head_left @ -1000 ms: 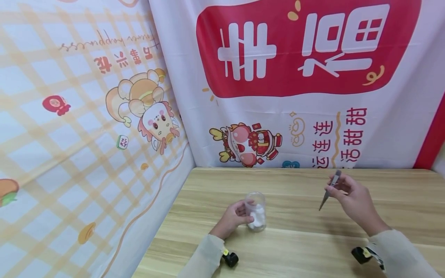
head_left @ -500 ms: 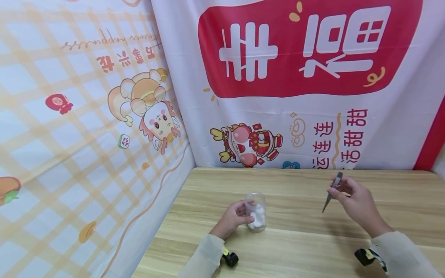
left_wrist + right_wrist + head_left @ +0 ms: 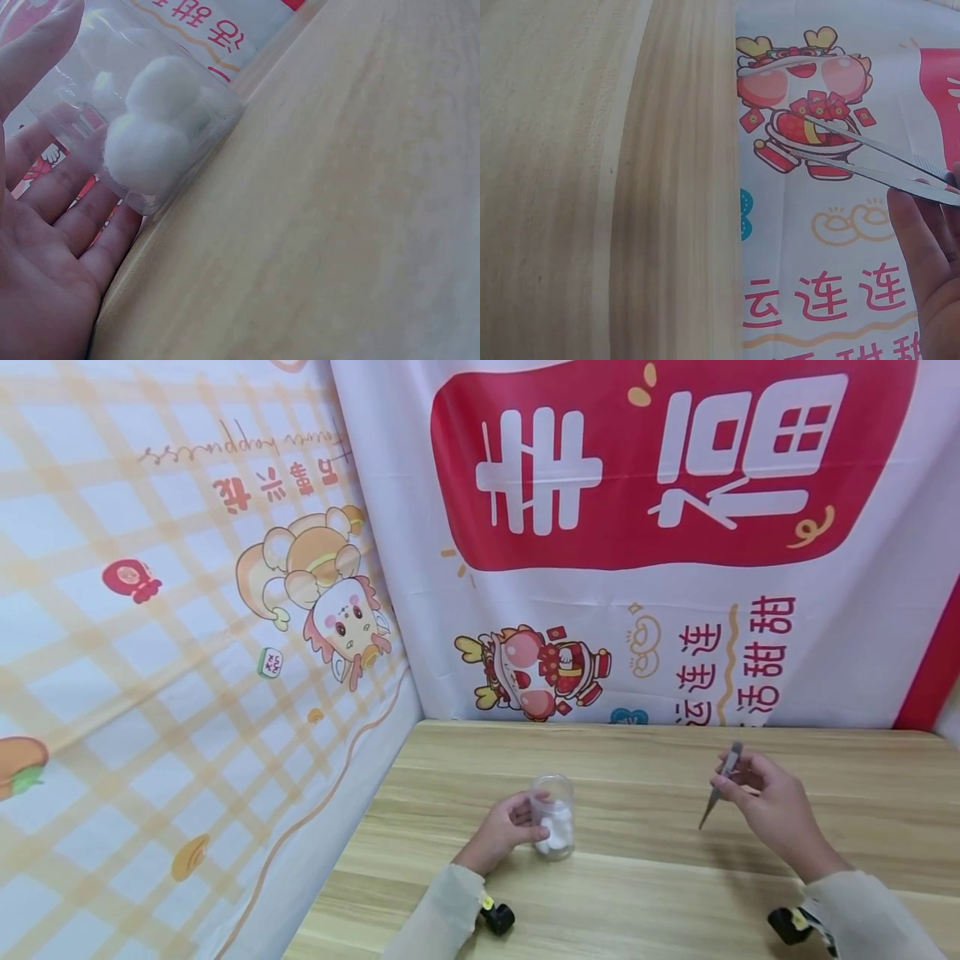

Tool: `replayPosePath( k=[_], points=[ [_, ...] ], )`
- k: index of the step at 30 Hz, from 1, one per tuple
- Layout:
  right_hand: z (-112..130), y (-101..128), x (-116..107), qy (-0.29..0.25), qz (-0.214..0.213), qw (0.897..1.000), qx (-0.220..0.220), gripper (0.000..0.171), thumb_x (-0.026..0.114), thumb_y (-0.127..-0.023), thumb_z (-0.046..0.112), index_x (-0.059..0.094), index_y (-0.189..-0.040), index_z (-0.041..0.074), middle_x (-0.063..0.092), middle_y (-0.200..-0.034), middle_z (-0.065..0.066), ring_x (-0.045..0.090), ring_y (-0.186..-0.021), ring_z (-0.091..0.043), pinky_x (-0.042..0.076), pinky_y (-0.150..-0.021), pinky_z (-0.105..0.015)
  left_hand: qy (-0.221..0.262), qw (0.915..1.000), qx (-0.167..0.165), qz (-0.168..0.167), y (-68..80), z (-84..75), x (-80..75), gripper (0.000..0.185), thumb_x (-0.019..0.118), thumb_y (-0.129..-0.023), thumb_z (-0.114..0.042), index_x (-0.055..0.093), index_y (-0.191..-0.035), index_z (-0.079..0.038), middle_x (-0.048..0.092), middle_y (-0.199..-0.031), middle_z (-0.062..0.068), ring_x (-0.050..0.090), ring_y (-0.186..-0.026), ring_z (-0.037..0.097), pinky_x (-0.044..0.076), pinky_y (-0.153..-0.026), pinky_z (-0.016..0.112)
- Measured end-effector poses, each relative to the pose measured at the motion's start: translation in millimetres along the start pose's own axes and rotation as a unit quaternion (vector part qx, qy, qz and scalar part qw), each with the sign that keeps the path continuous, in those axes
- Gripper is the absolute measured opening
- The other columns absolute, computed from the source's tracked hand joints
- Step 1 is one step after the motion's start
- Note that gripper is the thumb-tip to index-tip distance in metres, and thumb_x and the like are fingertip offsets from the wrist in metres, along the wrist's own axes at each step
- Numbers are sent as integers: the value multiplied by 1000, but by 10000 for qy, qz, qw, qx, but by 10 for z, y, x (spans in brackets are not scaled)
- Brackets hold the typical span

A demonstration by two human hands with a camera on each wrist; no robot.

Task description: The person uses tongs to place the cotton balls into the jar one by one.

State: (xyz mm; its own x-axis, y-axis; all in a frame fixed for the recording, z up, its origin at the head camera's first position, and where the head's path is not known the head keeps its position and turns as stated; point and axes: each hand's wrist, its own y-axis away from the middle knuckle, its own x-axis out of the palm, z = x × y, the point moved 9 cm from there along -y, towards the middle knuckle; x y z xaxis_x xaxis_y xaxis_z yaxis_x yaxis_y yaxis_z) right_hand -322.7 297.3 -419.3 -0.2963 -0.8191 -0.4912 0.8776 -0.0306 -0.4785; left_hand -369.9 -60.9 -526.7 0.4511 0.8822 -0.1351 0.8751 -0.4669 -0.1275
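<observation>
Two hands share the work: left hand [image 3: 501,833] steadies the jar [image 3: 553,817] mid-table; right hand [image 3: 772,803] pinches tweezers [image 3: 720,783], tips slightly parted, best lowered straight into the mouth.

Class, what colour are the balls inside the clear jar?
White cotton balls, clearest in the left wrist view.

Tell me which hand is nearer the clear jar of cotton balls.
Left. The left hand grips the clear jar by its side on the table; the right hand holds tweezers well off to the jar's right, apart from it.
</observation>
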Motion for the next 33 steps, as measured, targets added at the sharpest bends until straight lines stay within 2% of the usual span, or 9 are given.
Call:
replayPosePath(
  k=[6, 12, 23, 33],
  points=[
    [-85, 24, 9, 117, 28, 9999, 103, 32, 66, -95, 28, 59, -117, 6, 66, -103, -10, 53, -90, 13, 48, -70, -8, 49, 10000, 39, 23, 2, -5, 9, 59, 79, -82, -17, 55, -136, -17, 58, -134, 0, 55, -121, 20, 45, -100, 33],
    [-124, 34, 1, 45, 24, 10000, 55, 30, 68, -93, 23, 60, -115, 4, 65, -102, -13, 54, -89, 11, 50, -67, -12, 45, 10000, 29, 25, 1, -11, 4, 59, 80, -81, -19, 56, -136, -17, 58, -133, 0, 55, -121, 20, 45, -100, 33],
    [-189, 36, 42, -88, 150, 9997, 154, 25, 66, -94, 17, 58, -114, 4, 66, -99, -14, 59, -85, 5, 56, -65, -20, 140, 9999, 74, 43, 5, -25, 19, 61, 79, -82, -15, 53, -138, -11, 57, -135, 3, 55, -121, 22, 46, -100, 34],
    [-309, 49, 109, -90, 515, 9970, 571, 32, 64, -96, 22, 56, -120, 2, 64, -103, -13, 61, -88, -3, 57, -68, -24, 106, 9999, 7, 28, -5, -7, 5, 62, 80, -81, -17, 54, -138, -13, 57, -134, 1, 55, -121, 21, 45, -100, 34]
  ],
)
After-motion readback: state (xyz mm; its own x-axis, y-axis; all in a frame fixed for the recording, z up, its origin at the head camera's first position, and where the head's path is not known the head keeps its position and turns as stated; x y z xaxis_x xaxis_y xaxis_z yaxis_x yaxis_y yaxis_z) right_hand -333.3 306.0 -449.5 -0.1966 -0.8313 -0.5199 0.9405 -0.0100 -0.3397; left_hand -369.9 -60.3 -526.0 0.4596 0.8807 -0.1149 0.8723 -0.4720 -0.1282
